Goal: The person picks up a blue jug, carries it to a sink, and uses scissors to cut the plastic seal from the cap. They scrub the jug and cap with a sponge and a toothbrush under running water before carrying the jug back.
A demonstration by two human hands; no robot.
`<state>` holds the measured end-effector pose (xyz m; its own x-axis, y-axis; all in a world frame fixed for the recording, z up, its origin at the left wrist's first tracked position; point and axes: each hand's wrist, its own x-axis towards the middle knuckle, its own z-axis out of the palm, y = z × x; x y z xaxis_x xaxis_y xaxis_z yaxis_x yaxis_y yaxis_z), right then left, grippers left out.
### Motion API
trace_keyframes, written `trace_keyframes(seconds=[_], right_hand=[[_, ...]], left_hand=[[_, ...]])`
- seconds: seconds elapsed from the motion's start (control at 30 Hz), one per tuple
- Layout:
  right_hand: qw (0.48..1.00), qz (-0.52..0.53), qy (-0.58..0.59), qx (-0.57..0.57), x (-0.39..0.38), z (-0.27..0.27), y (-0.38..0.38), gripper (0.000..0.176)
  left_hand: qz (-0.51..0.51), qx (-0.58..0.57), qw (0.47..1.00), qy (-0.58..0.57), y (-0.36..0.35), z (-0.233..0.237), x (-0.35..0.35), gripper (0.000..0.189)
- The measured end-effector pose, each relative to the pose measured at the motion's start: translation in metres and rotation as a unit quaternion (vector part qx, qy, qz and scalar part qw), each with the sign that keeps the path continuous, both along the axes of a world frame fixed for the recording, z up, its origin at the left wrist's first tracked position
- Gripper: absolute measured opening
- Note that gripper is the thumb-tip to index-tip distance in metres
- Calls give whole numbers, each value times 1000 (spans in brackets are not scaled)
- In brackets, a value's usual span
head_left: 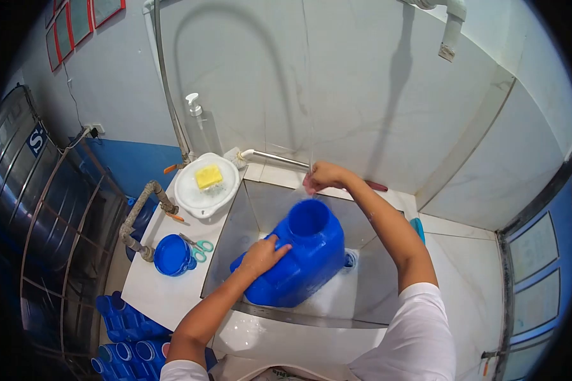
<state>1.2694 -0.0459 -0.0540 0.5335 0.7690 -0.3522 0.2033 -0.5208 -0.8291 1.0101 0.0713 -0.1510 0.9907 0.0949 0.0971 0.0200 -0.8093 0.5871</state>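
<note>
A large blue jug [305, 260] leans in the sink [235, 232], its round open mouth facing up. My left hand [264, 255] lies on the jug's side below the mouth, thumb and fingers apart over the plastic. Above and behind the mouth, my right hand [325, 178] is closed on something pinkish [309, 184], too small to make out. A thin stream of water seems to fall beside that hand. Suds or water cover part of the sink's bottom, where a small blue and white round piece [350, 259] shows right of the jug.
Left of the sink are a white basin [197, 204] with a yellow sponge [208, 177], a brush [235, 157], a blue tub [172, 255] and scissors [201, 250]. A pump bottle [201, 130] stands behind. Pipes [130, 228] rise at the left edge; blue jugs [130, 324] stand below.
</note>
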Motion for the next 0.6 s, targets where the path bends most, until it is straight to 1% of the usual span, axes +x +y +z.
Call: trace_keyframes(seconds=[0.03,0.07,0.1,0.17,0.2,0.27,0.3,0.37,0.4,0.43,0.47,0.5,0.57,0.6], right_hand=[[998,-43,49,26,-2,4,3,15],[997,-43,57,37,-4,7,5,15],[997,-44,56,38,-4,12,6,15],[998,-32,38,-23,-6,19,11,14],[998,-30,39,-24,-11,25,11,14],[995,-51,86,-23,-20,37,12,14],[995,-49,87,-26,-19,37,14,14],[985,-80,150,-4,-17,36,18,14],[985,-80,155,2,-16,36,18,15],[985,-78,152,0,-16,38,19,15],[986,-88,140,4,-18,38,18,15],[987,-99,127,9,-18,38,18,14],[985,-105,137,23,-15,38,19,14],[981,-111,154,41,-15,35,20,14]], left_hand=[[52,-37,998,1,0,-5,3,49],[105,-71,992,1,0,-8,6,47],[103,-70,992,1,1,-15,10,47],[128,-129,983,23,7,-29,14,43],[130,-129,983,24,11,-31,18,43],[39,-35,999,12,24,-25,32,44],[41,-37,998,13,26,-17,40,44],[-25,77,996,-31,22,-2,55,37],[-23,75,996,-31,18,-7,62,37],[-18,126,981,-148,14,-16,74,36],[-13,176,949,-261,13,-24,84,35],[-11,175,948,-264,17,-27,94,35],[-103,115,953,-261,22,-24,115,41],[-103,114,953,-261,22,-15,113,41]])
